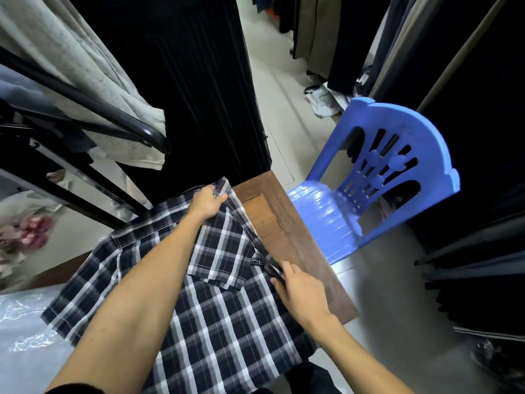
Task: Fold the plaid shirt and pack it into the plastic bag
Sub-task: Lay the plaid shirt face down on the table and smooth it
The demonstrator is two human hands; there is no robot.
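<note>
A dark navy and white plaid shirt (216, 317) lies spread on a brown wooden table (287, 220), its lower part hanging over the near edge. One sleeve is folded in over the body. My left hand (206, 201) pinches the shirt at its far end, near the collar. My right hand (298, 288) grips the folded right edge of the shirt beside the table's side. A clear plastic bag (25, 331) lies flat on the table at the lower left, next to the shirt.
A blue plastic chair (377, 189) stands right of the table. A black clothes rack (93, 112) with hanging grey and black garments is at the left and behind. Dark clothes hang along the right. A tiled aisle (272, 89) runs ahead.
</note>
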